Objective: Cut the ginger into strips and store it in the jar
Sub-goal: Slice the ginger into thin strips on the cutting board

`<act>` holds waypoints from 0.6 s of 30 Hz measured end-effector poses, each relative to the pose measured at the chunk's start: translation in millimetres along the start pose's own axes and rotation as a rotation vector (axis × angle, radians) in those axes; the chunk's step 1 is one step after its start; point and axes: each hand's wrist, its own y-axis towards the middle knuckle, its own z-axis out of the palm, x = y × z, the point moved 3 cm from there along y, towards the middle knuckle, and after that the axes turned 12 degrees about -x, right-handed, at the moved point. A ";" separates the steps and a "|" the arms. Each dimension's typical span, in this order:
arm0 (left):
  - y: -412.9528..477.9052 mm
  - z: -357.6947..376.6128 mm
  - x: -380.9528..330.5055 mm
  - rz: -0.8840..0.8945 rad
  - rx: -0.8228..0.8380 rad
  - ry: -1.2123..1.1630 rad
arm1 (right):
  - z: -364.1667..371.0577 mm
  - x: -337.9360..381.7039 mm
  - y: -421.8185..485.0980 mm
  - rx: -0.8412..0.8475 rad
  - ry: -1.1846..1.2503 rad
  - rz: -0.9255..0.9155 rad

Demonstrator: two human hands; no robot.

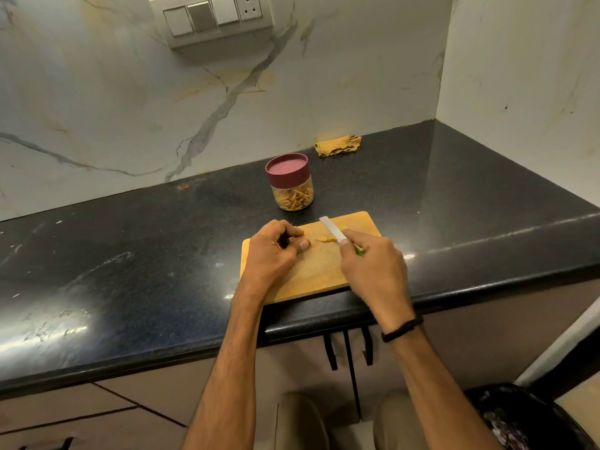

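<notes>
A wooden cutting board [316,271] lies at the front edge of the black counter. A few yellow ginger slices [325,238] rest on its far half. My right hand [373,264] grips a knife [332,229] with a white blade and green handle, the blade angled over the slices, forefinger along its back. My left hand [274,250] rests curled on the board's left side, fingertips pinched together just left of the slices; whether it holds a ginger piece is hidden. Behind the board stands a clear jar [291,183] with a maroon lid on, holding ginger strips.
A crumpled yellow cloth [337,145] lies near the back wall. The black counter [130,271] runs left and into the right corner. A switch panel [212,16] is on the marble wall. A dark bin [526,417] sits on the floor at lower right.
</notes>
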 end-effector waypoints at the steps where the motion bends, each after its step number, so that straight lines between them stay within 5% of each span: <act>1: 0.0 0.3 0.3 -0.011 0.001 -0.007 | 4.0 4.0 -4.5 -0.012 -0.042 -0.060; 18: 0.2 0.7 3.1 -0.026 -0.020 -0.050 | 33.1 14.4 -28.4 0.030 -0.294 -0.287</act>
